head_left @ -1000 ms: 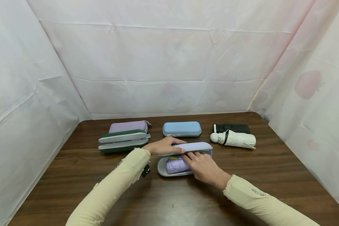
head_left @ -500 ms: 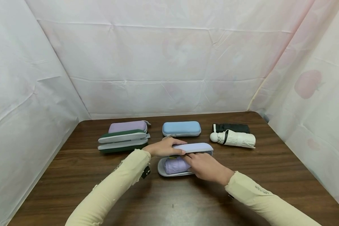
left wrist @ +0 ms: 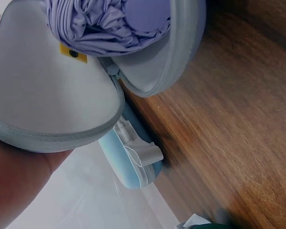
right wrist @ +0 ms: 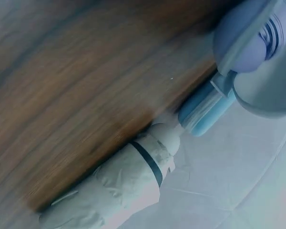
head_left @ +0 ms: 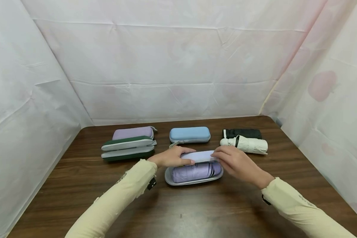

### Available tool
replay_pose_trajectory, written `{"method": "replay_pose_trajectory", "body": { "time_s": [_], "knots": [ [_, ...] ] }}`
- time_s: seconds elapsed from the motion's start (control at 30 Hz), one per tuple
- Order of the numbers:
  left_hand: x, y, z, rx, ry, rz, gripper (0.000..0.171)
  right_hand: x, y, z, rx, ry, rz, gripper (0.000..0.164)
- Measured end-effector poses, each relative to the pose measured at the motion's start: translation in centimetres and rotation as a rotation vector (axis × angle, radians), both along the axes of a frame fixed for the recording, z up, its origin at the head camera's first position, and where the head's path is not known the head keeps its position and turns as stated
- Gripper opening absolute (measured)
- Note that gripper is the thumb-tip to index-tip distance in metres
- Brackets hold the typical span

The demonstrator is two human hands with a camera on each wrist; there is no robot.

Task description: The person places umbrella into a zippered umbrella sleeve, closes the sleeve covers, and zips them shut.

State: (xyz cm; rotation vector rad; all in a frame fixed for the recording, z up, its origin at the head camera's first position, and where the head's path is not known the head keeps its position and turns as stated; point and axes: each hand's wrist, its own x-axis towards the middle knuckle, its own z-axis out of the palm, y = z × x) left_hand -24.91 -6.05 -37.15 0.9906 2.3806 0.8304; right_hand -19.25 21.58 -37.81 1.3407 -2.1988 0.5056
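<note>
Clock centred on the open case (head_left: 169,177), 12 facing away from the wearer. Lilac umbrella (head_left: 194,172) lies in its lower half, under the raised lid (head_left: 200,156). Risk, my guess: a lid dropping crooked might nip umbrella fabric or the yellow tag (left wrist: 74,52) at the rim, as the roll is bulky. Left hand (head_left: 171,156), arm in from 7, grips lid at its 9 o'clock end, thumb nearside. Right hand (head_left: 236,162), arm in from 4, fingers bent at lid's 3 o'clock end; blurred, can't tell if pinching. Further: white umbrella (head_left: 251,144) at 2, knockable by right hand; blue case (head_left: 189,134) at 12.
</note>
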Motion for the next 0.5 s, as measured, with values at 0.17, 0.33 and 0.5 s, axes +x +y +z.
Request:
{"method": "replay_pose_trajectory", "body": {
  "time_s": [0.17, 0.33, 0.5],
  "knots": [
    [0.7, 0.2, -0.4, -0.020, 0.124, -0.049, 0.060, -0.9, 0.0, 0.2, 0.069, -0.318, -0.067, 0.029],
    [1.7, 0.5, -0.8, -0.044, 0.217, -0.041, 0.063, -1.5, -0.2, 0.0, 0.103, -0.573, -0.035, 0.035],
    [2.6, 0.6, -1.5, -0.058, 0.307, -0.014, 0.063, -1.6, -0.2, -0.8, 0.107, -0.624, 0.010, 0.040]
  ]
}}
